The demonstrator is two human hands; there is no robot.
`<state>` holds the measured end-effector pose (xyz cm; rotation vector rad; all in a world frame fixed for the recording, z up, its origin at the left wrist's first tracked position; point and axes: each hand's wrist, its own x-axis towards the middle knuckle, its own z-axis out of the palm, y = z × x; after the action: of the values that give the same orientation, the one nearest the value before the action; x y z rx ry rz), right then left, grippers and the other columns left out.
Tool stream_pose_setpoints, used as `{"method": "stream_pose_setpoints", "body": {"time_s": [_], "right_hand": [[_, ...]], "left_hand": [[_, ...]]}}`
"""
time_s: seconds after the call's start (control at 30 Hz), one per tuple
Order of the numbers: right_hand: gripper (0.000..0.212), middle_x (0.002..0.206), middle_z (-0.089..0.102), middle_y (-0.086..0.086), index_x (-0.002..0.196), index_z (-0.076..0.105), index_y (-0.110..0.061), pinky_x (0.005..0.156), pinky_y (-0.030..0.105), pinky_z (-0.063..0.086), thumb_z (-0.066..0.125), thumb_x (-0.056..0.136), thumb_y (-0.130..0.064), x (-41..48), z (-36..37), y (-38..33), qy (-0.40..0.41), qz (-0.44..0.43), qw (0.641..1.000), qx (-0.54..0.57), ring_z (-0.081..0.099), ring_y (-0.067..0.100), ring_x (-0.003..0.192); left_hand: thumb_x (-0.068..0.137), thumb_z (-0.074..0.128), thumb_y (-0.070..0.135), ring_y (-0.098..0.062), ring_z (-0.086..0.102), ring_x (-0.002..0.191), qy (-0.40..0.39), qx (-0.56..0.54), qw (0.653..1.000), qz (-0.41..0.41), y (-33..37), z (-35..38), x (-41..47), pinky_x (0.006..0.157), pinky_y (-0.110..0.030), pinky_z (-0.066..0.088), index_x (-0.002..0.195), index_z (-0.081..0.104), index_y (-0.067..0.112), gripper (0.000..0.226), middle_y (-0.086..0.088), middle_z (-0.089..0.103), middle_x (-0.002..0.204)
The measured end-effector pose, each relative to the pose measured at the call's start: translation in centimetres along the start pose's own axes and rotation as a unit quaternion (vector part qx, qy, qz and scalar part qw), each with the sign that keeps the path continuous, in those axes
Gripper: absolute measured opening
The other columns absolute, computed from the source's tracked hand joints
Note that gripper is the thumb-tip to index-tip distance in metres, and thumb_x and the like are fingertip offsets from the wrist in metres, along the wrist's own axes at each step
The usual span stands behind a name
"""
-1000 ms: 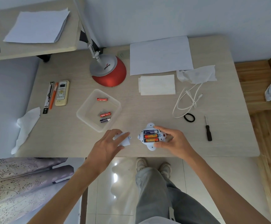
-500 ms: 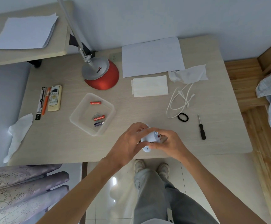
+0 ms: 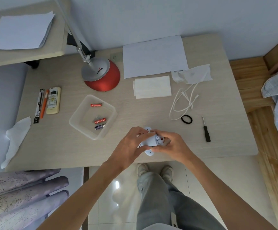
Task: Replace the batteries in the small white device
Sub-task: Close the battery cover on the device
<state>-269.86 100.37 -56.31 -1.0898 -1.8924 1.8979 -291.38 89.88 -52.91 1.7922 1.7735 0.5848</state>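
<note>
Two hands meet on the small white device (image 3: pixel 149 138) at lower centre of the frame, near the table's (image 3: pixel 151 113) front edge. The left hand (image 3: pixel 131 143) curls round its left side and the right hand (image 3: pixel 171 145) grips its right end. Three batteries (image 3: pixel 100 121) lie in the clear tray (image 3: pixel 76 117), up-left.
</note>
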Motion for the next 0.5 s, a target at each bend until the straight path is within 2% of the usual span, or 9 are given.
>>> {"method": "stream_pose_setpoints", "body": {"time_s": [0.17, 0.27, 0.33, 0.4, 0.5], "right_hand": [[0.067, 0.121, 0.081, -0.012, 0.142, 0.071, -0.026, 0.1, 0.028, 0.061, 0.097, 0.08, -0.019, 0.0, -0.1, 0.1, 0.001, 0.0, 1.0, -0.005, 0.078, 0.009, 0.112], [0.066, 0.119, 0.081, -0.013, 0.141, 0.072, -0.025, 0.093, 0.021, 0.058, 0.096, 0.08, -0.016, -0.1, -0.1, 0.1, 0.004, -0.003, 1.0, 0.004, 0.078, 0.008, 0.108], [0.066, 0.121, 0.081, -0.012, 0.141, 0.072, -0.024, 0.094, 0.022, 0.059, 0.096, 0.08, -0.017, 0.0, 0.0, 0.1, 0.006, -0.007, 1.0, 0.003, 0.077, 0.009, 0.11], [0.066, 0.121, 0.08, -0.012, 0.141, 0.072, -0.025, 0.095, 0.023, 0.06, 0.097, 0.08, -0.018, 0.1, 0.0, 0.1, 0.005, -0.006, 1.0, -0.001, 0.077, 0.009, 0.111], [0.067, 0.119, 0.08, -0.018, 0.14, 0.072, -0.027, 0.091, 0.018, 0.058, 0.098, 0.078, -0.018, 0.0, 0.0, 0.0, 0.006, 0.0, 1.0, -0.004, 0.077, 0.006, 0.108]], "left_hand": [[0.095, 0.083, 0.032, -0.013, 0.052, 0.121, 0.015, -0.002, 1.0, -0.013, -0.6, 0.5, -0.2, 0.093, -0.031, 0.054, 0.147, 0.064, 0.031, 0.056, 0.005, 0.057, 0.13], [0.088, 0.089, 0.029, -0.01, 0.054, 0.111, 0.04, -0.049, 0.997, -0.044, -1.0, 0.7, -0.6, 0.093, -0.028, 0.053, 0.144, 0.067, 0.029, 0.06, 0.007, 0.052, 0.12], [0.084, 0.093, 0.027, -0.008, 0.056, 0.106, 0.051, -0.097, 0.992, -0.063, -1.4, 0.9, -0.7, 0.094, -0.026, 0.053, 0.142, 0.068, 0.03, 0.063, 0.009, 0.05, 0.115], [0.08, 0.096, 0.027, -0.014, 0.06, 0.106, 0.055, -0.144, 0.985, -0.083, -1.9, 1.2, -0.8, 0.094, -0.029, 0.057, 0.14, 0.07, 0.033, 0.065, 0.008, 0.052, 0.113], [0.078, 0.098, 0.028, -0.02, 0.063, 0.116, 0.052, -0.227, 0.964, -0.129, -2.3, 1.9, -0.9, 0.095, -0.037, 0.063, 0.136, 0.069, 0.039, 0.066, 0.003, 0.056, 0.123]]}}
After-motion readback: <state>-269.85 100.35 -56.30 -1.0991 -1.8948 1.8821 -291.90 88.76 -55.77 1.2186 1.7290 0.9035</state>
